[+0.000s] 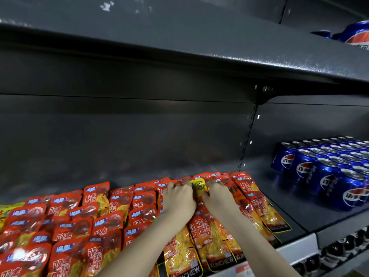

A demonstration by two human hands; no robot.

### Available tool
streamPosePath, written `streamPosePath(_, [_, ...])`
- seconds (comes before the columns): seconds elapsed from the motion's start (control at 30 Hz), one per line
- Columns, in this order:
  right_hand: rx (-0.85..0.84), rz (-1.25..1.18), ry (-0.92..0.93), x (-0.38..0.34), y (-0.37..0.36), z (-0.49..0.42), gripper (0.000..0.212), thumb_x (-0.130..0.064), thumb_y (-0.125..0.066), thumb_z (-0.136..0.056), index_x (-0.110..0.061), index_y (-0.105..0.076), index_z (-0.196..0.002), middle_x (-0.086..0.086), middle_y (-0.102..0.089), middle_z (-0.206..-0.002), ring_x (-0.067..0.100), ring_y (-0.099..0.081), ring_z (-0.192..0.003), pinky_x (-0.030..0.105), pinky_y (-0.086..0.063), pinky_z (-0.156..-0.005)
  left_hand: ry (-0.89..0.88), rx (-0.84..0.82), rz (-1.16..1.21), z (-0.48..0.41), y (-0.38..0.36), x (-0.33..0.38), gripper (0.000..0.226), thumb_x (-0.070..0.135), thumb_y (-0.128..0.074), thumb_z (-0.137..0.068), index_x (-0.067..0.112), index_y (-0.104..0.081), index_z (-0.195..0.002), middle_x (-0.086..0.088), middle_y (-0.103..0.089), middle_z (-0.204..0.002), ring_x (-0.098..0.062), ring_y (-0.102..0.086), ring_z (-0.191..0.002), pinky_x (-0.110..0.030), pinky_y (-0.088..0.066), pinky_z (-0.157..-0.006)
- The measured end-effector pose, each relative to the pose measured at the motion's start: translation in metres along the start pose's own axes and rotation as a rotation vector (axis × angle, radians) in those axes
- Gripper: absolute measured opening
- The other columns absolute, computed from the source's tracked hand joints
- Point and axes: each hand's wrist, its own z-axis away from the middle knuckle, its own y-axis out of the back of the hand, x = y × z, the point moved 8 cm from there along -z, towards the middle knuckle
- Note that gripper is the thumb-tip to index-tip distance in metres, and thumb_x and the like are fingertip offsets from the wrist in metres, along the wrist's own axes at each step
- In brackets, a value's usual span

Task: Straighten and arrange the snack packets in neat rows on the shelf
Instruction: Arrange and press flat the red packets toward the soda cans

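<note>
Several red and orange snack packets [103,214] lie overlapped in rows on a dark metal shelf [295,214]. Near the back of the right rows, a yellow packet [198,187] shows between both hands. My left hand [177,196] rests on the packets left of it, fingers curled at the packet's left edge. My right hand [217,193] does the same on its right edge. Both forearms reach in from the bottom of the view and cover the packets under them. The rightmost row of packets [259,206] slants toward the shelf's front edge.
Blue soda cans [323,170] stand in tight rows on the right part of the shelf, apart from the packets. An upper shelf [199,43] overhangs, with blue bags [353,34] at its far right. A yellow pack [8,208] shows at the left edge.
</note>
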Motion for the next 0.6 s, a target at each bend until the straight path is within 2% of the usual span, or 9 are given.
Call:
streamPosePath(0.13, [-0.004, 0.018, -0.024, 0.001, -0.009, -0.007, 0.030, -0.010, -0.050, -0.092, -0.003, -0.049, -0.122, 0.013, -0.058, -0.120, 0.027, -0.055, -0.111, 0.026, -0.044, -0.083, 0.022, 0.041, 0.046, -0.005, -0.002, 0.000, 0.044, 0.008, -0.045, -0.086, 0.012, -0.042, -0.131, -0.012, -0.062, -0.119, -0.033, -0.041, -0.120, -0.039, -0.035, -0.097])
streamPosePath(0.23, [0.027, -0.055, -0.044, 0.005, -0.010, -0.011, 0.033, -0.007, -0.052, -0.091, -0.003, -0.049, -0.123, 0.013, -0.058, -0.121, 0.028, -0.054, -0.114, 0.029, -0.044, -0.087, 0.002, 0.117, 0.157, -0.008, 0.003, 0.000, 0.041, 0.008, -0.044, -0.087, 0.015, -0.045, -0.128, -0.009, -0.064, -0.116, -0.031, -0.051, -0.114, -0.039, -0.040, -0.096])
streamPosePath(0.33, [0.085, -0.154, -0.044, 0.008, -0.003, -0.015, 0.030, -0.010, -0.055, -0.090, -0.006, -0.052, -0.120, 0.010, -0.060, -0.115, 0.026, -0.057, -0.108, 0.027, -0.044, -0.082, -0.047, 0.202, 0.304, -0.007, 0.015, 0.003, 0.036, 0.010, -0.043, -0.089, 0.017, -0.046, -0.124, -0.007, -0.062, -0.117, -0.029, -0.059, -0.107, -0.040, -0.046, -0.090])
streamPosePath(0.43, [0.186, -0.317, -0.033, 0.004, 0.016, -0.015, 0.022, -0.013, -0.057, -0.090, -0.012, -0.052, -0.111, 0.005, -0.061, -0.106, 0.021, -0.060, -0.095, 0.026, -0.048, -0.074, -0.133, 0.234, 0.515, -0.008, 0.024, 0.009, 0.040, 0.008, -0.045, -0.089, 0.020, -0.043, -0.128, -0.003, -0.056, -0.125, -0.024, -0.056, -0.113, -0.039, -0.048, -0.090])
streamPosePath(0.5, [0.251, -0.385, -0.011, -0.003, 0.031, -0.013, 0.016, -0.009, -0.055, -0.090, -0.016, -0.051, -0.104, 0.002, -0.058, -0.102, 0.017, -0.058, -0.090, 0.030, -0.051, -0.075, -0.181, 0.255, 0.712, -0.009, 0.032, 0.009, 0.045, 0.002, -0.047, -0.088, 0.023, -0.044, -0.128, 0.004, -0.055, -0.125, -0.016, -0.054, -0.116, -0.029, -0.048, -0.094])
streamPosePath(0.57, [0.300, -0.425, 0.046, -0.014, 0.045, -0.010, 0.012, -0.010, -0.056, -0.091, -0.018, -0.052, -0.098, 0.000, -0.055, -0.098, 0.016, -0.056, -0.089, 0.032, -0.049, -0.076, -0.152, 0.271, 0.967, -0.008, 0.042, 0.001, 0.049, -0.005, -0.050, -0.086, 0.022, -0.046, -0.127, 0.011, -0.054, -0.120, -0.009, -0.055, -0.114, -0.014, -0.047, -0.090])
streamPosePath(0.6, [0.318, -0.450, 0.078, -0.021, 0.051, -0.009, 0.010, -0.011, -0.057, -0.091, -0.019, -0.052, -0.095, 0.000, -0.054, -0.096, 0.016, -0.056, -0.087, 0.031, -0.049, -0.075, -0.119, 0.278, 1.074, -0.008, 0.047, -0.005, 0.049, -0.007, -0.051, -0.086, 0.019, -0.046, -0.127, 0.012, -0.053, -0.117, -0.009, -0.057, -0.112, -0.012, -0.047, -0.087])
